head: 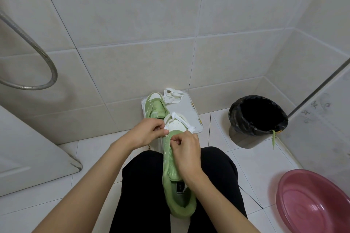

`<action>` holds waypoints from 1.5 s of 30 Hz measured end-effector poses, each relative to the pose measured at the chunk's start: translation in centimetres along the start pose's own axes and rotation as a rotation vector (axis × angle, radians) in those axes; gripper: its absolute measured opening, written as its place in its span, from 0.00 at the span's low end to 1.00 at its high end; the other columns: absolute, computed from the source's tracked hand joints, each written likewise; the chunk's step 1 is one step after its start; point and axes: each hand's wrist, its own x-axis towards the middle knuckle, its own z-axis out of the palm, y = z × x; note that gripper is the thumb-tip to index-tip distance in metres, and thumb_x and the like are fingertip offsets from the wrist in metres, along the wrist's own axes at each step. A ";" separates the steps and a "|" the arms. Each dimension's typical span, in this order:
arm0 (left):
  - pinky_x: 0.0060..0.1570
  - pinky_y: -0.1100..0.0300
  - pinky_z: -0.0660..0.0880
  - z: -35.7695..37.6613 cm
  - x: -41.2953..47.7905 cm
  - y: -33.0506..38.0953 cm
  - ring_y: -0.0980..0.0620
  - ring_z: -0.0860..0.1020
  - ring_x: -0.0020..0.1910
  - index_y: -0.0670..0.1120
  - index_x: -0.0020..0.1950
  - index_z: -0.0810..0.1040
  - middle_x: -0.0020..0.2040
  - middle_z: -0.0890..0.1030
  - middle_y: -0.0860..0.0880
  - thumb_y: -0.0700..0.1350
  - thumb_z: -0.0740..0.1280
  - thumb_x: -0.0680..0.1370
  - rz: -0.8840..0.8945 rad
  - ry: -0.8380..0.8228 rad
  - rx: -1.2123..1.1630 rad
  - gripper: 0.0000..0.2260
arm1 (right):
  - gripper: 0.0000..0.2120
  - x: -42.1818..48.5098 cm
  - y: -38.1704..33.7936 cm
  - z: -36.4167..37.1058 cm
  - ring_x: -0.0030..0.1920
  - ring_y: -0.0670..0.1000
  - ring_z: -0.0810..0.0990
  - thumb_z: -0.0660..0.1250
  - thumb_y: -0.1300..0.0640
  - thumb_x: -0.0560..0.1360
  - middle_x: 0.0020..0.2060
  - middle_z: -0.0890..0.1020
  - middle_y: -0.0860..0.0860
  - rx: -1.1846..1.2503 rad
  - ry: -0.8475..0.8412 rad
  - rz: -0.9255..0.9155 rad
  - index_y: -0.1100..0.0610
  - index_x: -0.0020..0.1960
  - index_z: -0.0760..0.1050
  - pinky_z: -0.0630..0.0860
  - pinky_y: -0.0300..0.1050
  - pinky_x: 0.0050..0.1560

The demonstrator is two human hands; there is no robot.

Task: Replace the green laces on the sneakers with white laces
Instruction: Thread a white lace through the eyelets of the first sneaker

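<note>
A green sneaker [171, 164] with a white toe lies between my knees, toe pointing away. A white lace [184, 122] loops across its toe end. My left hand [146, 132] pinches one end of that lace at the sneaker's left eyelet row. My right hand [186, 149] pinches something small at the right eyelet row, over the tongue; what it pinches is hidden by the fingers. The second green sneaker [155, 107] stands on a white board [189, 111] by the wall. Another white lace [172, 95] lies bundled on the board beside it.
A dark bin with a black liner [257, 121] stands to the right, a green lace [273, 138] hanging over its rim. A pink basin [312, 200] sits at the lower right. A metal shower hose [34, 47] curves at the left. Tiled walls enclose the corner.
</note>
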 end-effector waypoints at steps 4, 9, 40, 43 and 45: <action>0.32 0.64 0.62 -0.8 0.3 -0.5 0.55 0.64 0.31 0.46 0.34 0.66 0.30 0.68 0.51 0.43 0.67 0.78 0.001 -0.092 -0.013 0.15 | 0.26 -0.1 0.0 0.0 0.43 0.49 0.64 0.64 0.65 0.75 0.30 0.65 0.43 0.043 0.016 0.001 0.45 0.26 0.58 0.64 0.30 0.42; 0.36 0.60 0.64 -1.1 0.4 -0.8 0.52 0.65 0.33 0.46 0.34 0.67 0.32 0.69 0.49 0.43 0.67 0.78 -0.009 -0.117 -0.060 0.14 | 0.14 0.1 -0.2 -0.2 0.46 0.48 0.66 0.65 0.63 0.75 0.34 0.70 0.45 0.084 -0.023 0.024 0.52 0.32 0.73 0.64 0.27 0.44; 0.35 0.60 0.71 0.1 -0.6 -1.5 0.54 0.71 0.30 0.44 0.36 0.71 0.28 0.74 0.52 0.40 0.67 0.78 -0.038 0.056 -0.255 0.11 | 0.06 -0.1 0.0 0.4 0.48 0.47 0.68 0.66 0.64 0.75 0.38 0.73 0.45 0.148 0.066 0.027 0.59 0.42 0.81 0.62 0.23 0.45; 0.34 0.64 0.71 0.5 -0.6 -1.6 0.58 0.71 0.28 0.42 0.37 0.72 0.28 0.74 0.53 0.41 0.67 0.78 -0.039 0.113 -0.297 0.10 | 0.05 -0.1 0.0 0.5 0.48 0.48 0.69 0.67 0.63 0.75 0.39 0.74 0.46 0.145 0.065 0.034 0.59 0.43 0.81 0.62 0.23 0.45; 0.33 0.66 0.71 0.8 -0.7 -1.6 0.60 0.72 0.27 0.43 0.37 0.72 0.27 0.75 0.54 0.42 0.67 0.78 -0.048 0.141 -0.332 0.10 | 0.05 -0.1 0.0 0.6 0.48 0.48 0.69 0.67 0.63 0.75 0.39 0.73 0.46 0.145 0.067 0.033 0.59 0.43 0.81 0.62 0.23 0.45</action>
